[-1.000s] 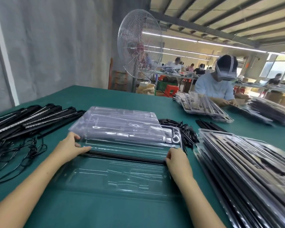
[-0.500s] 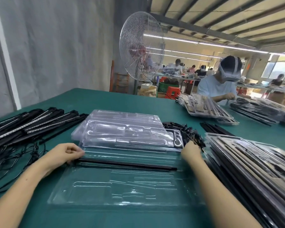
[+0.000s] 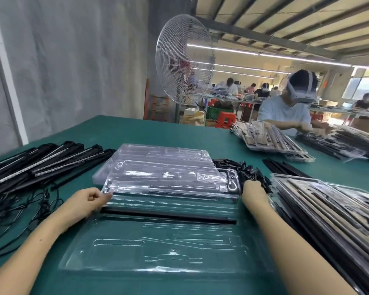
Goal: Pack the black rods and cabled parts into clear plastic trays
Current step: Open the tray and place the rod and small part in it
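A clear plastic tray (image 3: 158,252) lies open in front of me on the green table (image 3: 158,133). One black rod (image 3: 168,216) sits across its upper groove. My left hand (image 3: 87,201) rests at the rod's left end with fingers curled, touching the tray edge. My right hand (image 3: 254,190) reaches into the pile of small black parts (image 3: 243,169) at the tray's far right; its fingers are hidden among them. A stack of empty clear trays (image 3: 162,167) lies just behind.
Black rods (image 3: 41,165) and tangled cables (image 3: 19,209) lie at the left. Packed trays (image 3: 328,209) are stacked at the right, with loose rods (image 3: 283,169) behind. A person (image 3: 285,111) works at the far side. A standing fan (image 3: 184,60) is behind the table.
My right hand has left the rod's right end and moved up and right into the black parts pile. My left hand stays at the rod's left end.
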Action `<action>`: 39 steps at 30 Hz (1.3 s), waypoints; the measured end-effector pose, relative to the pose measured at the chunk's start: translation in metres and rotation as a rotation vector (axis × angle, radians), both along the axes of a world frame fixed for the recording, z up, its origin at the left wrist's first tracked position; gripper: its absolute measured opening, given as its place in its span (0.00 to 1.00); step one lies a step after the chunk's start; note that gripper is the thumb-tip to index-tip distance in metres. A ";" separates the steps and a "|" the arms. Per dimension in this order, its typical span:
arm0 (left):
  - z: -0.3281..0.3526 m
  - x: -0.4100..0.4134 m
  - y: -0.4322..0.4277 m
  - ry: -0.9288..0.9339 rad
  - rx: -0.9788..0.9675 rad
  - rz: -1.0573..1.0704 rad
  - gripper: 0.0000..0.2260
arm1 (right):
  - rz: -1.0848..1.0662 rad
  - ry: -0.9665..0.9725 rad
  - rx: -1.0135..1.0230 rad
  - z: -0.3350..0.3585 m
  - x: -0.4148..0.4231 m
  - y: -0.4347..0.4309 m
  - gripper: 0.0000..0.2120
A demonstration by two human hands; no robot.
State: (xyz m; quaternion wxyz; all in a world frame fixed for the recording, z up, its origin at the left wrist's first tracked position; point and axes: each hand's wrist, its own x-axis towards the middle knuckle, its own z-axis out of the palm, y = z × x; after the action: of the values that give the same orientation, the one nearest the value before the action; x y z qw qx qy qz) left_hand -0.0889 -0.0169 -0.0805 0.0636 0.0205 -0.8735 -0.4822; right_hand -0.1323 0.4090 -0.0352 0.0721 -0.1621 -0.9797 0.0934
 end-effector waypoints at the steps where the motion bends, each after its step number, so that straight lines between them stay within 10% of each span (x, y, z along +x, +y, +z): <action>1: 0.001 0.001 -0.003 -0.028 0.036 -0.036 0.21 | 0.008 0.001 0.001 0.000 0.000 0.000 0.10; 24: -0.002 -0.004 -0.007 -0.089 0.041 -0.145 0.26 | 0.133 0.314 -0.109 0.025 0.040 -0.015 0.13; 33: -0.004 -0.002 -0.003 -0.086 0.021 -0.155 0.29 | 0.682 -0.137 -0.408 0.031 0.100 -0.057 0.12; 39: -0.002 0.003 0.000 -0.081 0.001 -0.173 0.24 | 0.714 -0.224 -0.219 0.023 0.114 -0.071 0.16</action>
State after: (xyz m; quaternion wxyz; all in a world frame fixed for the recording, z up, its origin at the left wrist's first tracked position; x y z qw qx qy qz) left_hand -0.0860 -0.0167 -0.0826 -0.0137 -0.0355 -0.8735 -0.4853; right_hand -0.0184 0.3380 -0.0120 -0.0898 0.1729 -0.9605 0.1986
